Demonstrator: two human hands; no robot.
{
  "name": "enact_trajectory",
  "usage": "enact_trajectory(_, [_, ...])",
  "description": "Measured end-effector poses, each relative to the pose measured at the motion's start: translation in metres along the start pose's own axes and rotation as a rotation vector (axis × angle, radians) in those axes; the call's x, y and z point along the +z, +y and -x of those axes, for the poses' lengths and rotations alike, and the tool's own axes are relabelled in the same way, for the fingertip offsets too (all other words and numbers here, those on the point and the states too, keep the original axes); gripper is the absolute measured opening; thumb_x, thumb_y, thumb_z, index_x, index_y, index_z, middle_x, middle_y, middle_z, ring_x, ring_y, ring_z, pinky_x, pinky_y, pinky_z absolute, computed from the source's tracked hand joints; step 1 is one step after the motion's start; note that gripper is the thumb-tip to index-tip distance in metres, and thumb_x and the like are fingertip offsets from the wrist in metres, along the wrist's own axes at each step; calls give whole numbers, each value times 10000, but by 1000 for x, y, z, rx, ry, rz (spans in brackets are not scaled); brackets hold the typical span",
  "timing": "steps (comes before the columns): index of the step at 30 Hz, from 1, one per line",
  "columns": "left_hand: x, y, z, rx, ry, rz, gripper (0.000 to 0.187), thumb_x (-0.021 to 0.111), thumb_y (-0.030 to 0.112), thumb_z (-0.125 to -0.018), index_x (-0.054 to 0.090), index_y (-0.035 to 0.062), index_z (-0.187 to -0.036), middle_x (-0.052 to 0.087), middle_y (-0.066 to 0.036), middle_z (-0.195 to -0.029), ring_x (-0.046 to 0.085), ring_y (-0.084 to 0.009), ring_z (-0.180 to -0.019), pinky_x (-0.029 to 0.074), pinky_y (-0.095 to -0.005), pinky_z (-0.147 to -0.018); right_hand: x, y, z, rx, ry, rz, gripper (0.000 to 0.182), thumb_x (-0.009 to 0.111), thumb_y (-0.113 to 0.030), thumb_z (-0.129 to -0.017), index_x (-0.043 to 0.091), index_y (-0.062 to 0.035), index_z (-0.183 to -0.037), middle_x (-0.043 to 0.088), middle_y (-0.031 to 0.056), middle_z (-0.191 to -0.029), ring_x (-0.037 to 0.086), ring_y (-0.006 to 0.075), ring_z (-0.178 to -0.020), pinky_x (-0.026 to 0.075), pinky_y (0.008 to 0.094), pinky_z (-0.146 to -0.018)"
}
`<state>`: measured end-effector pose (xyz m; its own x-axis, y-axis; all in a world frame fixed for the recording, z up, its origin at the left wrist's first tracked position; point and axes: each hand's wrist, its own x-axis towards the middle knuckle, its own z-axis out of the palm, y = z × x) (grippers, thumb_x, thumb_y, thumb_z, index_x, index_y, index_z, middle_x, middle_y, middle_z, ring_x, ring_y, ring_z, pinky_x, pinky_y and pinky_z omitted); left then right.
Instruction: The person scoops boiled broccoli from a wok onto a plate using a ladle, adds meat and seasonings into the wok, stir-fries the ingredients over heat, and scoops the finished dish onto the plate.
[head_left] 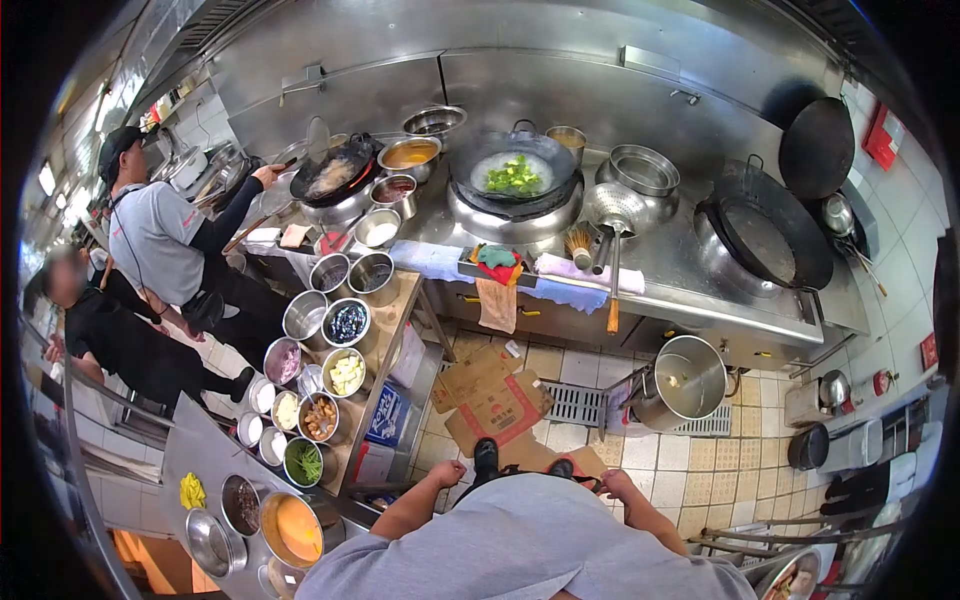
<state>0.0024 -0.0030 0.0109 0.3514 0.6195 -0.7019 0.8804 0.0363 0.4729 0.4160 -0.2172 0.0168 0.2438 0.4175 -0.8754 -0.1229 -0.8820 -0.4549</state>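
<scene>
My left hand (447,473) hangs low at my side with its fingers curled in; nothing shows in it. On the other side, my right hand (617,485) is low by my waist, its fingers closed beside a dark strap-like piece (588,483); whether they grip it I cannot make out. Both hands are well away from the stove. Ahead, a wok (510,165) holds green vegetables (514,177) in pale, bubbling liquid. A perforated strainer ladle (614,205) rests at the stove's front, its wooden handle hanging over the edge. Nearby stands a bamboo brush (578,247).
Flattened cardboard (500,410) lies at my feet beside a floor drain (577,404). A tall steel pot (684,383) stands right of it. Ingredient bowls crowd the side table (372,340). At left, a co-worker (160,215) handles another wok (338,175); a second person stands behind.
</scene>
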Motion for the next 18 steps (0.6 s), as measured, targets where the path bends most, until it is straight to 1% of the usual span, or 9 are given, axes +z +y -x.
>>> enact_trajectory(3, [1, -2, -2, -10, -10, 21, 308, 543, 376, -817, 658, 140, -979, 661, -134, -913, 624, -288, -886, 484, -384, -797, -1, -2, 5, -5, -4, -27, 209, 464, -73, -828, 550, -98, -1017, 629, 62, -817, 629, 194, -659, 455, 342, -519])
enact_trajectory(5, [5, -9, -9, -6, -19, 44, 314, 546, 379, -815, 658, 134, -976, 659, -140, -915, 623, -293, -883, 486, -383, -788, -2, -4, 9, -23, -36, 10, 201, 473, -69, -821, 554, -98, -1002, 630, 57, -802, 628, 185, -646, 446, 325, -500])
enact_trajectory(8, [9, -16, -14, 26, 2, 37, 318, 548, 381, -815, 656, 130, -979, 656, -149, -922, 624, -299, -878, 487, -386, -783, -2, -3, 8, -11, -27, -27, 190, 483, -67, -815, 560, -99, -986, 630, 48, -780, 624, 177, -632, 446, 323, -494])
enact_trajectory(12, [4, -6, -6, 2, -11, 20, 312, 549, 383, -816, 657, 135, -973, 654, -144, -944, 619, -300, -895, 483, -391, -793, -1, -2, 10, -15, -12, -49, 175, 488, -71, -816, 566, -98, -971, 629, 38, -765, 622, 172, -623, 450, 322, -494])
enact_trajectory(14, [6, -8, -9, -6, -12, 19, 300, 551, 376, -816, 658, 140, -968, 650, -138, -972, 613, -300, -919, 480, -391, -805, -1, 0, 12, -43, 34, 6, 177, 483, -78, -823, 566, -92, -979, 629, 45, -777, 625, 173, -637, 453, 320, -497])
enact_trajectory(17, [6, -6, -7, -7, -14, 35, 293, 551, 370, -819, 659, 146, -973, 648, -134, -987, 608, -297, -937, 476, -387, -820, -1, -1, 11, -46, 35, 58, 188, 471, -97, -837, 560, -86, -1002, 629, 57, -799, 630, 188, -660, 461, 338, -520])
enact_trajectory(18, [6, -6, -7, -6, -15, 35, 293, 551, 370, -819, 659, 146, -973, 648, -134, -987, 608, -297, -937, 476, -387, -820, -4, 9, -1, -46, 35, 58, 188, 471, -97, -837, 560, -86, -1002, 629, 57, -799, 630, 188, -660, 461, 338, -520])
